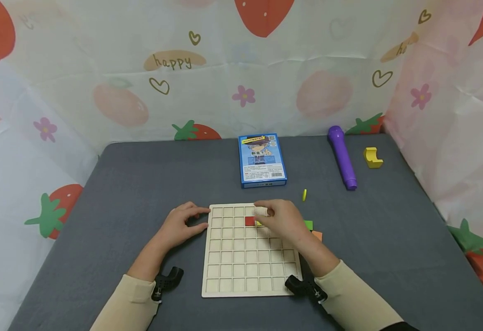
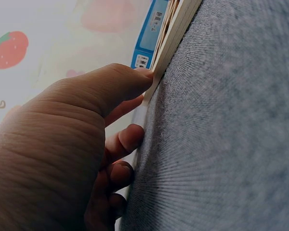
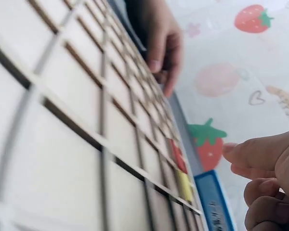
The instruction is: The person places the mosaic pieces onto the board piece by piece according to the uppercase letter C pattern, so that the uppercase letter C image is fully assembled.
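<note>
A pale wooden grid board (image 1: pixel 233 257) lies on the grey table. Along its far side, a red tile (image 1: pixel 250 221) and a yellow tile (image 3: pixel 184 185) sit side by side in the grid. My left hand (image 1: pixel 179 227) is at the board's left edge, with thumb and index finger touching it. Over the far right part of the board, my right hand (image 1: pixel 280 220) hovers beside the yellow tile. In the right wrist view its thumb and index finger reach forward, the other fingers bend loosely, and no piece shows between them.
Behind the board lies a blue box (image 1: pixel 262 158). A green tile (image 1: pixel 308 225) and an orange tile (image 1: pixel 317 235) are partly hidden by the right arm. Farther back are a thin yellow piece (image 1: pixel 304 195), a purple stick (image 1: pixel 342 158) and a yellow block (image 1: pixel 372 157).
</note>
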Motion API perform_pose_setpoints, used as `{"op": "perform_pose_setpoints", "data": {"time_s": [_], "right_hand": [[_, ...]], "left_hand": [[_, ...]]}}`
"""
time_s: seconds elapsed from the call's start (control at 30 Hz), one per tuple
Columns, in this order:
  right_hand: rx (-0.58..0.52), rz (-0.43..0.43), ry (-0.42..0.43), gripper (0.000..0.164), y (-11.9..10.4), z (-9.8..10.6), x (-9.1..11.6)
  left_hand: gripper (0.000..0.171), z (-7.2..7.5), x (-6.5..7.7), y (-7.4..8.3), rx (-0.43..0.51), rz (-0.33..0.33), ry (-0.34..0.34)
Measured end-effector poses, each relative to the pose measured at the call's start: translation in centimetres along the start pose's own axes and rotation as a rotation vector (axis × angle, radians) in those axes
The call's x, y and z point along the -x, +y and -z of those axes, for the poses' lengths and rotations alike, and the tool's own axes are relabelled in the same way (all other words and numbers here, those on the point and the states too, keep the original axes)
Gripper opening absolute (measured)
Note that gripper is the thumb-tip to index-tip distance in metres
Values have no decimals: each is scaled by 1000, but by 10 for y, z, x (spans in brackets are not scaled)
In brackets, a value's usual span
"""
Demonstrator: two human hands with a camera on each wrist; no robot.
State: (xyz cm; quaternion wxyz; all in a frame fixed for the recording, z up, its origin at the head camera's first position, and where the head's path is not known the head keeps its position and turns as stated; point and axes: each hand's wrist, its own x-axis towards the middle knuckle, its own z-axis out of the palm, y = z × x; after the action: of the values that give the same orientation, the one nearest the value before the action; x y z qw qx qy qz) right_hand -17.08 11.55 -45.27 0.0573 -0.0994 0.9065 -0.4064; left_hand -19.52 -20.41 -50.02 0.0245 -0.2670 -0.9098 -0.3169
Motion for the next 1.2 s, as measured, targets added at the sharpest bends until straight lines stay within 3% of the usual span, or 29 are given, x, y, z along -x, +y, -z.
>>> {"op": "perform_pose_setpoints", "data": {"time_s": [0.4, 0.67, 0.87, 1.2], "right_hand": [[-32, -50, 130, 37, 22, 48, -4], [78, -172, 216, 32, 55, 76, -9], [124, -271, 178, 33, 70, 77, -12], [131, -239, 139, 37, 75, 64, -17]], "left_hand": [[37, -1, 0, -2, 2, 2, -2], [37, -1, -1, -2, 3, 10, -3], [36, 0, 0, -2, 9, 6, 4], [37, -3, -1, -4, 12, 8, 3]]}}
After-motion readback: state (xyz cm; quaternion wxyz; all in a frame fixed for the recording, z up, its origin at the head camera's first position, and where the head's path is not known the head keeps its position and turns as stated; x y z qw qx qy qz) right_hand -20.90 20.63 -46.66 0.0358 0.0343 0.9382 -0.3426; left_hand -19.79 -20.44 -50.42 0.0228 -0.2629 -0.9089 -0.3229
